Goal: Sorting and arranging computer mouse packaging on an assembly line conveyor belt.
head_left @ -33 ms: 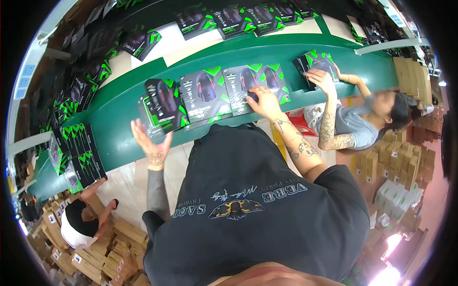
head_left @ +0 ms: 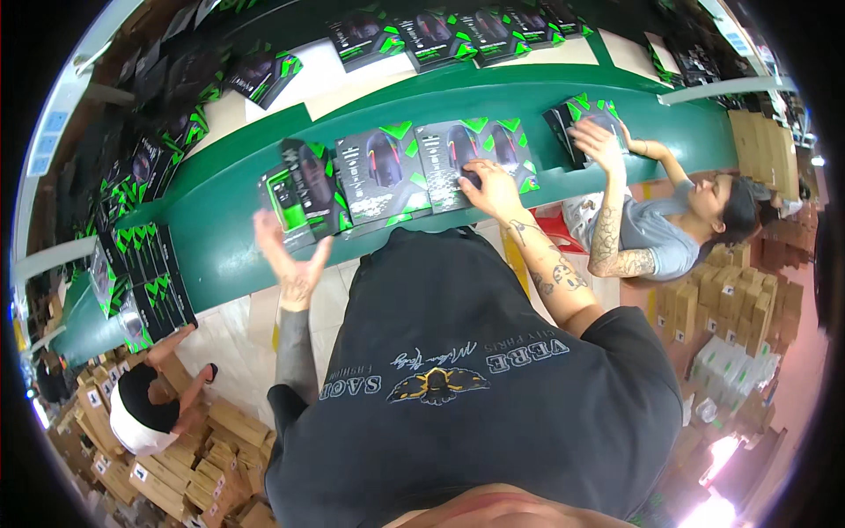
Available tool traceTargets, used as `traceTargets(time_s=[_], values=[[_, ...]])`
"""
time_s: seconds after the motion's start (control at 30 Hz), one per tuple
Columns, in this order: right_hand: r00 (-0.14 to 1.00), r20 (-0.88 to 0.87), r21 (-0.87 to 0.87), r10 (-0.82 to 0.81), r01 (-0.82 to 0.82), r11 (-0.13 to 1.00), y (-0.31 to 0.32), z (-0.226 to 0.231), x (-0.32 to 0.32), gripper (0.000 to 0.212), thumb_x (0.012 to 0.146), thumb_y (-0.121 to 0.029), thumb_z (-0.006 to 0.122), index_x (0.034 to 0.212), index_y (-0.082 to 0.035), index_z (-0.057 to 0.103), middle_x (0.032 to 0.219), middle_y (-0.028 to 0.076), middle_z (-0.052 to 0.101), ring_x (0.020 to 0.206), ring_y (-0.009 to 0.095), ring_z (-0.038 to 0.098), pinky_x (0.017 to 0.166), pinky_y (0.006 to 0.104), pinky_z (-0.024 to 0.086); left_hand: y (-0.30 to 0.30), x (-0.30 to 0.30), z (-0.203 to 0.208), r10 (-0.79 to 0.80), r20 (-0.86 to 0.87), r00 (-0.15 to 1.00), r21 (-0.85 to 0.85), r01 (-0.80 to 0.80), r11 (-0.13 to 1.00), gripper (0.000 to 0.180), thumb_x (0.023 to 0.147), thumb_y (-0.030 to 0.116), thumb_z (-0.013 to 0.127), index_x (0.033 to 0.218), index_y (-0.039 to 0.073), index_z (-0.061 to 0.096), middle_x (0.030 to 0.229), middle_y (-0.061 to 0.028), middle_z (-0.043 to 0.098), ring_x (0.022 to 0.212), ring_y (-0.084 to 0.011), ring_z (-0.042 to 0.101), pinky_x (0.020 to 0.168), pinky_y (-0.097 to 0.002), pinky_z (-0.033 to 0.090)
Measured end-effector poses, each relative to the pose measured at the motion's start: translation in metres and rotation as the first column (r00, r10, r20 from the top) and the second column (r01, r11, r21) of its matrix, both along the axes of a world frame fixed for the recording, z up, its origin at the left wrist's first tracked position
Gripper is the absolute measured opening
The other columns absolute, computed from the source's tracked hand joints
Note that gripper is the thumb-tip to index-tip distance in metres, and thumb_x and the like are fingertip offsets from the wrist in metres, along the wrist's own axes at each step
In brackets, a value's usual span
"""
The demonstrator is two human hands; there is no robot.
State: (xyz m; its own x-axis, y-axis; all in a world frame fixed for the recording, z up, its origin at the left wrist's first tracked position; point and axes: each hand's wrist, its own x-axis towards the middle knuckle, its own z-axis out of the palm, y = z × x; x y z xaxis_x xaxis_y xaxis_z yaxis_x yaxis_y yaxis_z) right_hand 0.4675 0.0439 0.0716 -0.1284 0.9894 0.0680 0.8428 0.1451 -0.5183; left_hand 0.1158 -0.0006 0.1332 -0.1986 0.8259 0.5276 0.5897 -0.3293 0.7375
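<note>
Black, grey and green mouse boxes stand side by side along the bench in front of me. My right hand [head_left: 490, 188] lies on a grey-faced mouse box [head_left: 440, 180], its thumb and fingers apart over the printed mouse. To the left is another grey-faced box [head_left: 374, 189]. Beyond that, a darker box [head_left: 317, 180] leans at an angle, overlapping a box with a bright green panel [head_left: 280, 207]. My left hand [head_left: 295, 264] is raised beside these two, palm up and fingers spread, slightly blurred, holding nothing.
A green bench [head_left: 220, 238] curves across in front of me. More mouse boxes [head_left: 436, 40] line its far side, with stacks [head_left: 145, 264] at left. At right a co-worker [head_left: 660, 220] handles a box [head_left: 581, 128]. Another person [head_left: 145, 409] bends near brown cartons [head_left: 229, 471] at lower left.
My left hand has shifted slightly to the right and nearer my body. The dark leaning box at left now stands turned more to the right, showing more of the green-panelled box.
</note>
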Motion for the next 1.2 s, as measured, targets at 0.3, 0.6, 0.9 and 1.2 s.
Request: traceTargets(time_s=[0.3,0.6,0.9,1.2], values=[[0.998,0.048,-0.003,0.029,-0.029,1.0,-0.015,0.013,-0.018,0.025,0.078,-0.025,0.063,0.094,-0.006,0.064,0.098,0.011,0.063,0.094,0.029,0.058,0.083,0.0362,0.045,0.012,0.036,-0.008,-0.338,-0.51,0.791,-0.453,0.087,0.887,0.081,0.065,0.015,0.063,0.136,-0.003,0.027,0.062,-0.0098,0.057,0.051,-0.0253,0.058,0.048,-0.0364,0.046],[0.96,0.221,-0.057,-0.171,0.187,0.981,-0.013,0.007,0.007,0.059,0.073,-0.032,0.069,0.121,-0.006,0.049,0.125,0.025,0.044,0.116,0.037,0.043,0.098,0.0402,0.036,0.008,-0.001,0.027,0.001,-0.2,0.98,-0.239,-0.05,0.97,0.032,0.084,0.029,0.054,0.108,0.008,0.059,0.059,-0.0134,0.06,0.055,-0.0278,0.062,0.052,-0.0372,0.048],[0.766,-0.362,-0.422,-0.531,0.373,0.826,-0.009,-0.03,0.025,0.067,0.073,-0.04,0.071,0.119,0.004,0.05,0.118,0.019,0.052,0.108,0.027,0.051,0.092,0.0335,0.039,0.029,-0.079,-0.071,0.056,0.141,0.988,-0.661,0.051,0.749,0.078,0.078,0.032,0.069,0.134,-0.005,0.03,0.13,-0.0219,0.043,0.12,-0.0251,0.044,0.099,-0.0316,0.035],[0.711,-0.645,-0.043,-0.281,0.333,0.942,0.065,0.006,0.027,0.049,0.077,-0.02,0.07,0.12,-0.004,0.053,0.112,0.01,0.055,0.106,0.022,0.05,0.093,0.0317,0.037,0.121,-0.078,-0.04,-0.087,0.741,0.665,-0.32,0.464,0.826,0.062,0.084,0.003,0.058,0.138,0.002,0.028,0.131,-0.0073,0.045,0.118,-0.0146,0.044,0.1,-0.029,0.034]])
